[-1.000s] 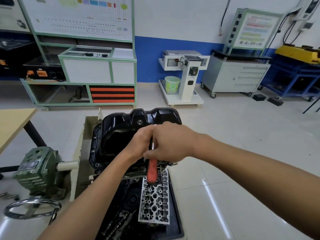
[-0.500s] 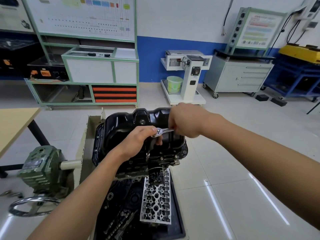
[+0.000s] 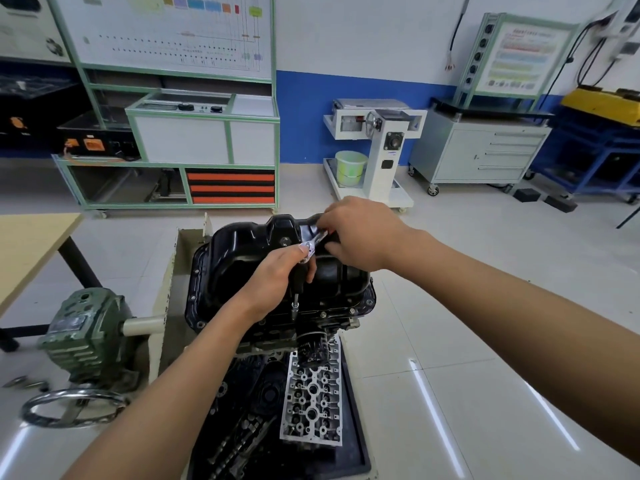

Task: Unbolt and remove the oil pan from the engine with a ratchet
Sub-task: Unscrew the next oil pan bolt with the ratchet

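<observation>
So the glossy black stamped-steel oil pan [image 3: 242, 271] is seated on top of the upturned dark engine block [image 3: 322, 323], with its flange lying flat along the block's near edge. The chrome ratchet [image 3: 313, 244] is held above that near edge, and its black extension with the silver socket [image 3: 295, 306] is stood upright on the flange. The ratchet's head end is wrapped by the left hand [image 3: 273, 282], fingers curled tight. The handle is gripped by the right hand [image 3: 360, 233]. A silver cylinder head [image 3: 313, 400] is laid in the black tray [image 3: 356, 455] below the engine's near end.
</observation>
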Motion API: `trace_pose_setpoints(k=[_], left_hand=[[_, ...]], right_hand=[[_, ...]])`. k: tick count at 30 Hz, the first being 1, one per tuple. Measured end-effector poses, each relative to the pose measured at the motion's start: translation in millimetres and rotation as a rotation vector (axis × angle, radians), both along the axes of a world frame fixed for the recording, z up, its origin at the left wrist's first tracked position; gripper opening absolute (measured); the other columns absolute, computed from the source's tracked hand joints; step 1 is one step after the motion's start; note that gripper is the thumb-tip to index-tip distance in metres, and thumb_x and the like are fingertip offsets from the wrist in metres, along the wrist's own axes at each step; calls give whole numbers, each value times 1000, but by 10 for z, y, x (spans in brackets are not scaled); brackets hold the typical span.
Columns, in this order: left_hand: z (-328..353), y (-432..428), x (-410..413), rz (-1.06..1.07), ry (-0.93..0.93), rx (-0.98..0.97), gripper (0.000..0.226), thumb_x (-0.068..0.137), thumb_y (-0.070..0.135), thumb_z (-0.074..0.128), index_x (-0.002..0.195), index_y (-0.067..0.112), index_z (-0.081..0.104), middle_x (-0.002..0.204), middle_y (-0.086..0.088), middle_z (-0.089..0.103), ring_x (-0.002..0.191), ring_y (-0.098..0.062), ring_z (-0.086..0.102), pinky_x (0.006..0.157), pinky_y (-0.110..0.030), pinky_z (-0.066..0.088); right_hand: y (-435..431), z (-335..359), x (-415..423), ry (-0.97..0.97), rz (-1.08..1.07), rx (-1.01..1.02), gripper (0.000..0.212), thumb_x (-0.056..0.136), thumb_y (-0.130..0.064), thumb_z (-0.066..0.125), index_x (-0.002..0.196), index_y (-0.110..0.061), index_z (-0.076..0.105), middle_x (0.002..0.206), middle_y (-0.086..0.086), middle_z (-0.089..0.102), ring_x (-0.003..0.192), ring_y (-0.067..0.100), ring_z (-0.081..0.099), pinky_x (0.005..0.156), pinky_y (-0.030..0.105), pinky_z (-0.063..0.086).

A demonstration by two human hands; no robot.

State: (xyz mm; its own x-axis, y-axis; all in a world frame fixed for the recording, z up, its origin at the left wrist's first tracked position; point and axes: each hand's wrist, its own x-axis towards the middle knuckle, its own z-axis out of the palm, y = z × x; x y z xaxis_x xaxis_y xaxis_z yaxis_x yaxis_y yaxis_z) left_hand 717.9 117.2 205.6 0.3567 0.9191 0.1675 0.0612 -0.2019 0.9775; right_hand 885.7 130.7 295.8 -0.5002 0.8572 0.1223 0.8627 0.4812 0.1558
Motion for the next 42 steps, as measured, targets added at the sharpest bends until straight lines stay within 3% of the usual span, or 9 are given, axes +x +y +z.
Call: trace_pose_setpoints(k=[5, 12, 17, 23, 27, 30, 36, 38, 42], left_hand=[[32, 25, 47, 29, 22, 21, 60, 92, 46, 41, 78, -9, 60, 79, -21, 58, 80, -29, 52, 83, -54, 44], [-10, 38, 67, 12, -20, 16, 43, 92, 37, 42, 74, -1, 51, 79, -12, 46, 77, -21, 42, 79, -37, 39], [-32, 83, -21, 10, -53, -6, 53, 92, 36, 44, 88, -14, 58, 86, -18, 55, 83, -27, 49, 83, -43, 40], [-96, 71, -56, -142, 42, -16, 55, 87, 52, 45, 82, 4, 70, 82, -10, 69, 82, -24, 61, 78, -36, 46], [-76, 89, -11, -158, 7, -57, 46, 82, 53, 48, 78, 12, 67, 78, -16, 64, 79, -25, 57, 83, -42, 42], [-91, 95, -15, -130, -23, -68, 44, 82, 53, 48, 75, 13, 63, 76, -13, 61, 76, -22, 54, 84, -44, 41], [-99, 119, -31, 2, -97, -90, 42, 81, 60, 46, 69, 24, 66, 71, -6, 60, 76, -22, 53, 87, -45, 41], [-90, 133, 12, 3, -85, -76, 48, 83, 56, 46, 74, 12, 62, 73, -9, 59, 78, -25, 51, 86, -45, 40], [-133, 129, 92, -24, -41, -7, 47, 94, 34, 38, 82, -7, 55, 81, -7, 55, 80, -14, 48, 81, -30, 43]], right_hand=[[-253, 43, 4, -20, -90, -29, 45, 85, -46, 64, 60, -22, 35, 65, -5, 36, 52, 13, 34, 48, 27, 22], [-536, -124, -230, 225, -46, -333, 53, 85, -51, 67, 47, -20, 46, 44, -7, 42, 45, 12, 45, 53, 30, 41], [-393, 37, -136, 129, -80, -411, 41, 78, -40, 77, 51, -15, 59, 42, -5, 48, 43, 9, 46, 49, 28, 44], [-60, 67, -116, -24, -63, -21, 20, 83, -6, 61, 81, -25, 66, 75, 0, 46, 76, 30, 59, 57, 30, 37], [73, -83, -219, 63, 212, -88, 38, 83, -1, 59, 115, -18, 72, 144, 1, 54, 123, 26, 56, 91, 38, 50], [58, -140, -188, 125, 261, -111, 39, 85, -2, 62, 120, -17, 69, 148, -1, 50, 128, 24, 51, 94, 38, 48], [-108, 4, -42, -11, -3, -60, 11, 89, -33, 57, 90, -22, 61, 83, 1, 53, 84, 29, 58, 60, 33, 41], [-228, 42, -59, -9, -29, -75, 38, 87, -48, 60, 65, -20, 48, 66, -4, 41, 62, 21, 49, 49, 28, 27], [-414, 16, -190, 101, -23, -233, 47, 84, -54, 64, 53, -23, 47, 56, -9, 45, 58, 13, 50, 50, 27, 34]])
